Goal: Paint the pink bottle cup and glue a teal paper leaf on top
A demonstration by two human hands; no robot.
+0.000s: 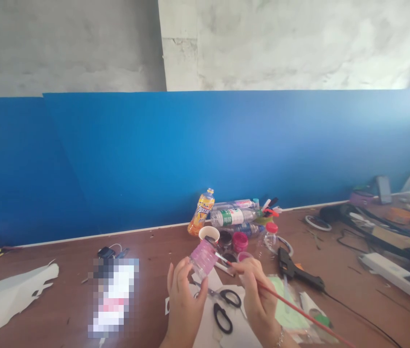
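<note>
My left hand (186, 295) is closed around the clear lower end of a cut plastic bottle piece (204, 257), whose upper part is coated in pink-purple paint. In my right hand (257, 292) is a paintbrush (288, 303) with a long red handle, gripped near its metal collar. The bristles touch or nearly touch the painted side of the bottle piece. Just behind stand a paper cup (209, 234) and a jar of magenta paint (240, 240). Scissors (223, 316) with black handles lie on white paper below, between my hands.
Several plastic bottles (232, 217) and an orange drink bottle (200, 212) are by the blue partition (226, 145). A glue gun (297, 273) with its cord lies to the right, near a white power strip (401, 280). A blurred-out lit screen (114, 299) and cut white paper (12, 295) are left.
</note>
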